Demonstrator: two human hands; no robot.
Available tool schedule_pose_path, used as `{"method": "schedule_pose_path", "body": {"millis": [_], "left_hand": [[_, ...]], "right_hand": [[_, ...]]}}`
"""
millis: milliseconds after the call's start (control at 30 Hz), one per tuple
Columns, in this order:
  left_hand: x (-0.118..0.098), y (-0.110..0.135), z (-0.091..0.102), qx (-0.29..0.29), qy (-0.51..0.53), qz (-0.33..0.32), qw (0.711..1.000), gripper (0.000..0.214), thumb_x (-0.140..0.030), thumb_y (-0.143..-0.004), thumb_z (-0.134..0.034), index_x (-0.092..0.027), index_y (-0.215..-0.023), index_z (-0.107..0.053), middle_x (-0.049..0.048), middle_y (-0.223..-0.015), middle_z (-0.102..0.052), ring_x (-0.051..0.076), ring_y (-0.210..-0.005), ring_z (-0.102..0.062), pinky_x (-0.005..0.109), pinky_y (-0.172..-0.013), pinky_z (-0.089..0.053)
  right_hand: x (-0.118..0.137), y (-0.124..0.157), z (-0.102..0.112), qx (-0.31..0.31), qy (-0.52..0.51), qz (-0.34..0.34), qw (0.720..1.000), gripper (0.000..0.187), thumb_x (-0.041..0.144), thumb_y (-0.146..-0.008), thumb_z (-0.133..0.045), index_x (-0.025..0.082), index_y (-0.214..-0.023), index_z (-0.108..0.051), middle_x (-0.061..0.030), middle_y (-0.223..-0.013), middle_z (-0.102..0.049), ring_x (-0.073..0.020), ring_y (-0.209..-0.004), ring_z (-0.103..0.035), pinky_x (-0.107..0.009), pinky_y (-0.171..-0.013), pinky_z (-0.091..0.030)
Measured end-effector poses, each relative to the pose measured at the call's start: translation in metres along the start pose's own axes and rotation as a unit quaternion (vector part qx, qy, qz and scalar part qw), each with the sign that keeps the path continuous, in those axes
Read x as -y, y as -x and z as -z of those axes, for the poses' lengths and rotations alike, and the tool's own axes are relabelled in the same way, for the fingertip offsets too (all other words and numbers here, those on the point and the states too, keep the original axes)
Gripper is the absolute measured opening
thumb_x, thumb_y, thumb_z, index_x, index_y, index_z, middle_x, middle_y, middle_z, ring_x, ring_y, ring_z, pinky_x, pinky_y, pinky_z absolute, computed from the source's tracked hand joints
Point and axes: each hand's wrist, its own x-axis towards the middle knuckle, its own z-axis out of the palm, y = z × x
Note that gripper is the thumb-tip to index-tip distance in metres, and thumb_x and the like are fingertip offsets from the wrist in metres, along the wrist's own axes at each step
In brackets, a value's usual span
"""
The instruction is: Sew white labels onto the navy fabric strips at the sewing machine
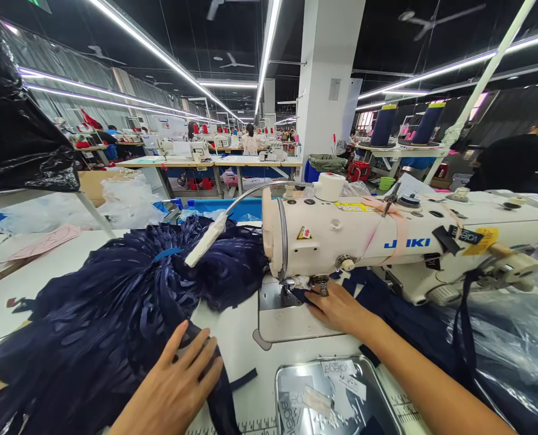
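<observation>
Got a shiny black plastic bag (19, 115) hanging up at far left, and below it, a bit of pink fabric (42, 241). Then a big heap of navy strips (101, 308), sprawled over the left side of the white table (232, 326) and bunched at the middle with a blue tie (168, 254). Behind that, some crumpled clear plastic (128, 199).

Left hand (176, 377) on the near right edge of the heap, fingers spread and loose, not clenched, just lying over a strip. Just above, a white lamp (208, 241) on a bendy metal neck, tilted down over the heap. Also a short loose strip (244, 379) on the table to the right of that hand, above some ruler markings (255, 426).

Next up, a cream sewing machine (341, 232), with a small navy piece (301, 295) just right of the presser foot (285, 295). Right hand (334, 308) reaching in there, fingertips at that piece, partly tucked behind machine parts. Can't tell if pinching or only pressing.

Below that arm, a metal tray (372, 393) with labels (353, 386) inside. Further right, two navy thread cones (383, 127) in back, more navy fabric (386, 296) under the machine, clear bags (513, 326), and a person in dark clothes (517, 157).
</observation>
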Motion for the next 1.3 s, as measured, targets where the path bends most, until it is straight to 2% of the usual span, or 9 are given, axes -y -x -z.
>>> {"method": "schedule_pose_path", "body": {"millis": [167,300,367,433,667,867,1033,1167,1300], "left_hand": [[0.005,-0.007,-0.020,0.113,0.225,0.074,0.965,0.029,-0.014,-0.084,-0.033,-0.018,-0.060,-0.049,-0.0006,-0.057,-0.052,0.013,-0.053,-0.047,0.026,-0.060,-0.037],[0.002,-0.060,-0.050,0.119,0.457,0.217,0.854,0.034,-0.040,-0.082,-0.035,-0.017,-0.059,-0.046,-0.0035,-0.050,-0.044,0.010,-0.048,-0.040,0.021,-0.049,-0.032],[-0.003,-0.086,-0.064,0.137,0.542,0.222,0.799,0.038,-0.049,-0.075,-0.043,-0.017,-0.056,-0.045,-0.0046,-0.047,-0.040,0.009,-0.046,-0.037,0.021,-0.046,-0.030],[-0.007,-0.106,-0.074,0.146,0.579,0.203,0.776,0.038,-0.053,-0.066,-0.053,-0.016,-0.056,-0.047,-0.0042,-0.050,-0.043,0.010,-0.049,-0.039,0.021,-0.049,-0.031],[-0.009,-0.112,-0.075,0.157,0.395,0.126,0.897,0.020,-0.037,-0.064,-0.065,-0.018,-0.070,-0.062,-0.0004,-0.071,-0.061,0.017,-0.072,-0.051,0.030,-0.072,-0.033],[-0.027,-0.114,-0.051,0.125,0.303,0.072,0.942,0.012,-0.023,-0.078,-0.052,-0.016,-0.074,-0.061,0.0016,-0.077,-0.062,0.016,-0.076,-0.054,0.031,-0.072,-0.031],[-0.051,-0.121,-0.037,0.052,0.327,0.103,0.938,0.017,-0.013,-0.081,-0.045,-0.016,-0.083,-0.061,0.0029,-0.083,-0.064,0.017,-0.080,-0.057,0.029,-0.074,-0.037],[-0.055,-0.122,-0.044,0.039,0.407,0.190,0.892,0.014,-0.015,-0.078,-0.049,-0.018,-0.082,-0.062,0.0007,-0.080,-0.065,0.015,-0.074,-0.058,0.023,-0.069,-0.041],[-0.045,-0.114,-0.058,0.052,0.448,0.288,0.845,0.010,-0.025,-0.074,-0.056,-0.016,-0.071,-0.061,-0.0023,-0.063,-0.059,0.012,-0.058,-0.051,0.022,-0.056,-0.037]], "right_hand": [[0.003,-0.002,-0.001,0.009,0.015,-0.011,1.000,0.016,0.018,-0.081,-0.049,0.010,-0.081,-0.063,-0.0097,-0.077,-0.060,-0.0202,-0.078,-0.054,-0.032,-0.074,-0.041],[0.001,-0.006,0.003,0.051,0.024,-0.012,0.998,0.020,0.016,-0.084,-0.044,0.009,-0.084,-0.062,-0.0115,-0.080,-0.060,-0.0209,-0.082,-0.054,-0.033,-0.076,-0.040],[-0.001,-0.004,0.006,0.063,0.012,-0.022,0.998,0.020,0.019,-0.084,-0.047,0.009,-0.091,-0.062,-0.0115,-0.084,-0.060,-0.0217,-0.085,-0.053,-0.034,-0.079,-0.039],[-0.004,0.003,0.013,0.058,-0.009,-0.032,0.998,0.023,0.023,-0.081,-0.052,0.009,-0.098,-0.060,-0.0111,-0.090,-0.059,-0.0223,-0.088,-0.052,-0.035,-0.083,-0.038],[-0.004,0.049,0.050,0.018,-0.122,-0.006,0.992,0.012,0.014,-0.083,-0.049,0.013,-0.078,-0.060,-0.0073,-0.092,-0.057,-0.0175,-0.087,-0.049,-0.030,-0.078,-0.039],[0.021,0.067,0.063,0.029,-0.171,0.016,0.985,0.021,0.019,-0.087,-0.043,0.015,-0.073,-0.059,-0.0061,-0.087,-0.055,-0.0171,-0.083,-0.045,-0.030,-0.074,-0.037],[0.056,0.057,0.065,0.082,-0.214,0.110,0.967,0.017,0.022,-0.087,-0.043,0.016,-0.079,-0.058,-0.0032,-0.081,-0.055,-0.0145,-0.077,-0.044,-0.029,-0.072,-0.034],[0.078,0.046,0.063,0.099,-0.226,0.210,0.946,0.011,0.025,-0.084,-0.049,0.018,-0.079,-0.057,-0.0028,-0.087,-0.058,-0.0158,-0.085,-0.045,-0.029,-0.074,-0.032],[0.082,0.040,0.058,0.098,-0.219,0.231,0.943,0.016,0.033,-0.082,-0.053,0.017,-0.078,-0.056,-0.0023,-0.090,-0.060,-0.0173,-0.094,-0.044,-0.030,-0.081,-0.031]]}}
